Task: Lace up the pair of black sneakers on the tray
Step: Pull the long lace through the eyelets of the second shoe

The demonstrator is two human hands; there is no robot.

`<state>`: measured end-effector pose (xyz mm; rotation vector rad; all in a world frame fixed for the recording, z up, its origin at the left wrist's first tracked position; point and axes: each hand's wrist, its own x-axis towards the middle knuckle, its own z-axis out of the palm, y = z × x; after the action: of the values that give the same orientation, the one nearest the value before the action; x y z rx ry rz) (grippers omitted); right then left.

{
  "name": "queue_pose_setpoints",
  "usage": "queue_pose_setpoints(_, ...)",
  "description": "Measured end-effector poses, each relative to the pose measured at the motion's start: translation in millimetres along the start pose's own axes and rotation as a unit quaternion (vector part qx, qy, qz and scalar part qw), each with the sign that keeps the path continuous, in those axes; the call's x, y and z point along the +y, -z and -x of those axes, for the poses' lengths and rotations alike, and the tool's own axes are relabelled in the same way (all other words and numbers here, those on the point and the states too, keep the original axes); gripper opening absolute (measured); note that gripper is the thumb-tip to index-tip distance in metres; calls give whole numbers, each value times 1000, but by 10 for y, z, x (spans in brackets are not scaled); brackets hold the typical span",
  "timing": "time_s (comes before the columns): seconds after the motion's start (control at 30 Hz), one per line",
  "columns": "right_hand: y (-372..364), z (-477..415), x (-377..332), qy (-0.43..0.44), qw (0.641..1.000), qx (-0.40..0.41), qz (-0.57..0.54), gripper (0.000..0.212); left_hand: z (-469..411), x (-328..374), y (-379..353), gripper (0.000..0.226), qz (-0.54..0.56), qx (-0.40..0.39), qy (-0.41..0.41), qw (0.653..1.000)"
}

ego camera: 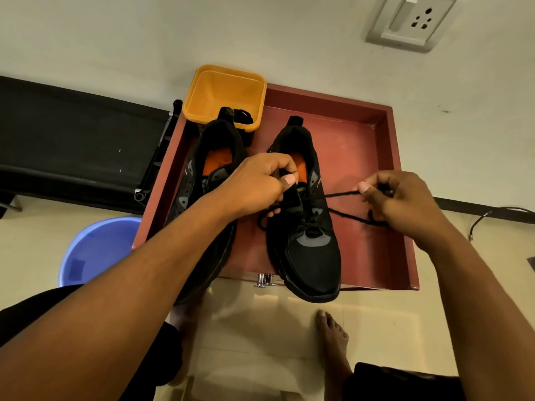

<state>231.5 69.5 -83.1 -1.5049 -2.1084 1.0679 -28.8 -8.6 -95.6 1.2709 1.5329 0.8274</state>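
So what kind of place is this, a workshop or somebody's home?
Most likely a room in a home: a wall socket on a plain wall, a blue plastic tub on the pale floor, and the person's bare foot near the red tray.

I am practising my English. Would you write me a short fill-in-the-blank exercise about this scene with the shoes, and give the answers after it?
1. Both sneakers stand on a ____ tray.
2. The right hand pinches the black lace of the ____ sneaker.
3. A ____ bucket stands on the floor beside the tray.

Missing words: red; right; blue.
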Motion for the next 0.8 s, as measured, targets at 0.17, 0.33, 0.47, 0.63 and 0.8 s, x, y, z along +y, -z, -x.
queue_pose_setpoints(0.17, -258, 30, -191, 90, 993, -65, -28, 8, -11, 5, -30, 17, -20, 4, -3, 1000)
queue_pose_setpoints(0.33, -29, -16, 22, 36, 999, 34, 17, 24, -15, -9, -20, 20, -12, 7, -7, 1000)
queue_pose_setpoints(0.47, -107, 42, -69, 50, 998, -41, -17, 11, -33, -2, -34, 19, -27, 9, -14, 1000)
queue_pose_setpoints(0.63, -114, 44, -116, 58, 998, 0, 12, 16, -31, 2, -23, 19, -56, 12, -22, 998)
queue_pose_setpoints(0.8, -70, 59, -52, 23, 999, -5, 25, 9, -41, 6, -24, 18, -58, 14, -18, 998)
